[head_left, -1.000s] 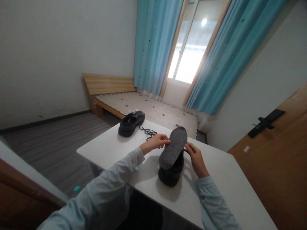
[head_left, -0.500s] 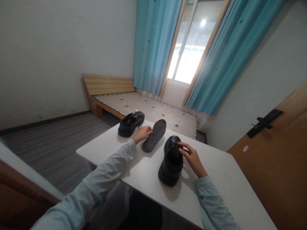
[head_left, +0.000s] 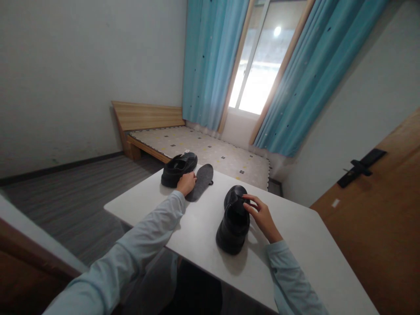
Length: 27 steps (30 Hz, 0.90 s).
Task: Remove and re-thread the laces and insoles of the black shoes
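Observation:
My left hand (head_left: 187,183) pinches a dark grey insole (head_left: 202,180) by its left edge, low over the table. Just behind that hand stands a black shoe (head_left: 179,169), partly covered by the fingers. A small dark loop shows at the insole's right edge; I cannot make out what it is. Nearer to me is the second black shoe (head_left: 232,232), its heel toward me and its opening facing up. The fingers of my right hand (head_left: 261,215) hold this shoe at the tongue from the right side.
Both shoes stand on a white table (head_left: 295,258). Beyond it is a bed with a patterned mattress (head_left: 210,144) and a wooden headboard (head_left: 151,116). Blue curtains (head_left: 213,65) frame a window. A wooden door (head_left: 377,210) with a black handle is at the right.
My left hand has carried the insole leftward and lower, away from the near shoe and beside the far one. My right hand and both shoes have stayed in place.

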Motion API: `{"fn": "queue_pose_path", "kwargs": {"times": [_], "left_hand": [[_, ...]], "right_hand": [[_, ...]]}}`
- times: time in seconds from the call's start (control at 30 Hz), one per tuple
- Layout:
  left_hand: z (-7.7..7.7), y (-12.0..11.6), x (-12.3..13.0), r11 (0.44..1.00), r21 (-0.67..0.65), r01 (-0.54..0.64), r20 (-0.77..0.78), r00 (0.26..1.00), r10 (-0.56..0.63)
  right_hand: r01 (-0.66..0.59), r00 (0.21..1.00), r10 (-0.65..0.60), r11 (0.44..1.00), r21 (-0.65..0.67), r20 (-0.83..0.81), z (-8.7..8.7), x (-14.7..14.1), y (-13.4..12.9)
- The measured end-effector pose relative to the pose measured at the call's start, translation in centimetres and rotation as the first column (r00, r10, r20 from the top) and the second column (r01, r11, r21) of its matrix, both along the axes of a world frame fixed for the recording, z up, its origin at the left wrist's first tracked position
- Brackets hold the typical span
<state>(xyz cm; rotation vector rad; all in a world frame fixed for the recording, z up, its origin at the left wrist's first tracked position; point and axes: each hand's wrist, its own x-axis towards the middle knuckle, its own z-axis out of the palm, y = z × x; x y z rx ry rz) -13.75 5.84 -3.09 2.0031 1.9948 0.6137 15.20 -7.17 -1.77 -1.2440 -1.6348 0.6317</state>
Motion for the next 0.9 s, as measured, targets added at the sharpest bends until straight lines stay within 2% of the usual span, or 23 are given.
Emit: {"fn": "queue_pose_path", "kwargs": {"times": [0.17, 0.23, 0.3, 0.37, 0.47, 0.53, 0.57, 0.63, 0.77, 0.9], "left_hand": [[1.9, -1.5, 0.5, 0.997, 0.077, 0.003, -0.136, 0.991, 0.007], [3.1, -2.7, 1.4, 0.987, 0.125, 0.099, -0.188, 0.979, -0.074], [4.6, -4.4, 2.6, 0.951, 0.186, 0.246, -0.213, 0.955, -0.205], [6.2, -6.8, 4.0, 0.869, 0.231, 0.437, -0.214, 0.894, -0.392], [8.0, -11.1, 5.9, 0.678, 0.259, 0.688, -0.24, 0.726, -0.645], [8.4, -14.0, 7.1, 0.56, 0.227, 0.797, -0.282, 0.604, -0.745], [8.2, -15.2, 7.6, 0.524, 0.213, 0.825, -0.307, 0.565, -0.766], [7.4, -17.0, 8.4, 0.514, 0.172, 0.84, -0.363, 0.539, -0.76], [5.2, -18.2, 9.5, 0.62, 0.145, 0.771, -0.422, 0.615, -0.666], [4.7, -17.8, 9.7, 0.608, 0.133, 0.783, -0.407, 0.603, -0.686]], "right_hand": [[0.007, 1.0, -0.007, 1.0, 0.002, 0.002, 0.2, 0.0, 0.1], [0.009, 1.0, -0.009, 1.0, 0.0, 0.001, 0.3, 0.0, 0.2], [0.013, 1.0, -0.013, 1.0, 0.0, 0.0, 0.4, 0.0, 0.1], [0.015, 1.0, -0.015, 1.0, 0.002, 0.001, 0.4, -0.1, 0.1], [0.006, 1.0, -0.006, 1.0, 0.005, -0.001, 0.5, -0.3, 0.0], [0.002, 1.0, -0.002, 1.0, 0.006, -0.006, 0.5, -0.3, 0.0], [0.0, 1.0, 0.0, 1.0, 0.005, -0.008, 0.5, -0.3, 0.0], [-0.001, 1.0, 0.001, 1.0, 0.005, -0.007, 0.5, -0.3, 0.1], [0.003, 1.0, -0.003, 1.0, 0.008, -0.004, 0.7, -0.4, 0.3], [0.032, 0.999, -0.031, 0.999, 0.019, -0.03, 0.7, -0.5, 0.3]]}}
